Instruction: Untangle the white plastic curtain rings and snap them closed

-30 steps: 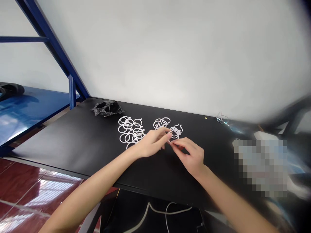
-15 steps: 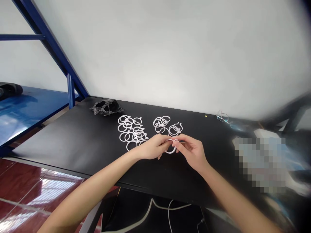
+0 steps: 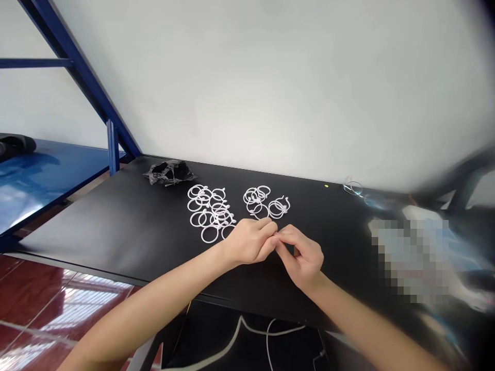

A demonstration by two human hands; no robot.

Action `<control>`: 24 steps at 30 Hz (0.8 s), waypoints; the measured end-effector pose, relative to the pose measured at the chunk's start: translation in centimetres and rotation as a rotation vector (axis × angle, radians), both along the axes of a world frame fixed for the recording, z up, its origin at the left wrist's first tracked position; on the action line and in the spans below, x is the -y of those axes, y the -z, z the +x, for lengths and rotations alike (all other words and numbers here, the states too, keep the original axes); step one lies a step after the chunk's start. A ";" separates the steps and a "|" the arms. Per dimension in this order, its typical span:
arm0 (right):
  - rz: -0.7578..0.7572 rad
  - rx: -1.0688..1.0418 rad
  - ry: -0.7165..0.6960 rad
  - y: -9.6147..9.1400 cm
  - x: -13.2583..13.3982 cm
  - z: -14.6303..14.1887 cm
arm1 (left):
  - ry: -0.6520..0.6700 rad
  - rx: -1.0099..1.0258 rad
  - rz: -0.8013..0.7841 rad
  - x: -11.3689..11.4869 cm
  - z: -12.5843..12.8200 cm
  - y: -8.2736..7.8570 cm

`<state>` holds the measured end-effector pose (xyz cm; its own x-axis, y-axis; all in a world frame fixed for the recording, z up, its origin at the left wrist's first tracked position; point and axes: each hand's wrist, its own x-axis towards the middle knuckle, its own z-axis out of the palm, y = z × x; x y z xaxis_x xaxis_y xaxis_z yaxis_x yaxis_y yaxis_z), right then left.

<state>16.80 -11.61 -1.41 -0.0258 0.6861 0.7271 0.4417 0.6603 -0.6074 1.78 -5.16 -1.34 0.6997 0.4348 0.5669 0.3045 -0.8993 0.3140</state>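
Observation:
My left hand (image 3: 253, 241) is closed in a fist over the near middle of the black table. Its thumb and fingertips meet those of my right hand (image 3: 303, 255), which is closed in a pinch. The white plastic curtain ring that showed between them a moment earlier is now hidden by the fingers. Just left of my left hand lies a group of several white curtain rings (image 3: 210, 234) with small knobs, overlapping each other. Beyond my hands rests a smaller group of rings (image 3: 277, 208), some with their ends apart.
A crumpled black plastic bag (image 3: 170, 172) lies at the table's (image 3: 116, 221) back left. At the right are eyeglasses (image 3: 353, 188) and blurred clear packaging (image 3: 460, 247). A blue metal frame (image 3: 112, 147) stands left; pale cables (image 3: 232, 340) hang below the front edge.
My hands have turned and moved slightly nearer to me. The left hand has closed into a fist, and the ring between the hands has gone out of sight. The groups of rings stay put.

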 end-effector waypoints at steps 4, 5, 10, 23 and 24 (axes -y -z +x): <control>-0.182 0.003 0.027 0.4 -1.0 1.2 | -0.180 -0.121 -0.073 -2.2 -1.9 -1.8; -0.212 0.034 0.038 0.5 -1.4 1.5 | -0.265 -0.151 -0.097 -2.9 -2.5 -2.1; -0.273 0.354 -0.019 1.1 -3.0 2.2 | -0.493 -0.285 -0.127 -5.8 -4.9 -1.9; -0.213 0.559 0.005 1.6 -3.6 2.1 | -0.378 -0.457 -0.104 -5.9 -4.8 -1.0; -0.191 0.509 -0.008 1.6 -3.5 2.1 | -0.380 -0.432 -0.102 -5.9 -4.8 -1.1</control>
<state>18.91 -8.14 -2.98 -0.3477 0.8032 0.4836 0.7067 0.5635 -0.4278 -2.99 0.73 -0.25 0.6425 0.7378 0.2069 0.7194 -0.6738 0.1688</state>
